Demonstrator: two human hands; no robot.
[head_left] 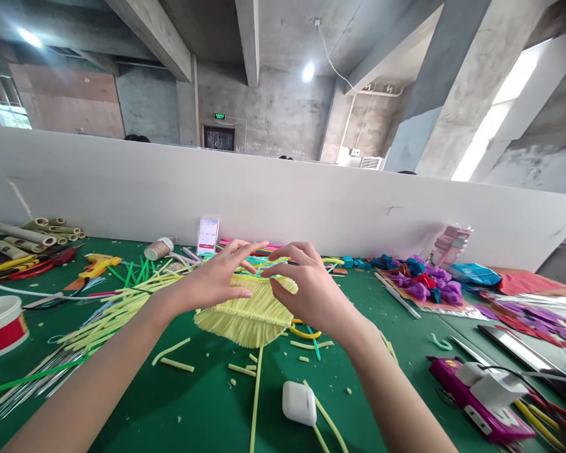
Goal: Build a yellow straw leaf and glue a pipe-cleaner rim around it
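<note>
A yellow leaf-shaped piece (245,318), made of rows of fuzzy chenille stems, is beneath my two hands over the green table. My left hand (219,277) is over its left upper side, fingers stretched and thumb pointing inward. My right hand (304,277) is at its right side, with fingers curved and apart. Nothing shows in either hand, and I cannot tell whether the fingertips touch the piece. A loose yellow stem (257,402) runs down from its lower edge. Short cut yellow stems (177,365) lie around it.
A white earbud case (299,403) sits in front. Yellow stems (117,308), a glue gun (98,267) and a paper cup (2,327) are left. A phone (208,235) stands behind. Purple flowers (422,280) and a magenta power strip (481,402) are right.
</note>
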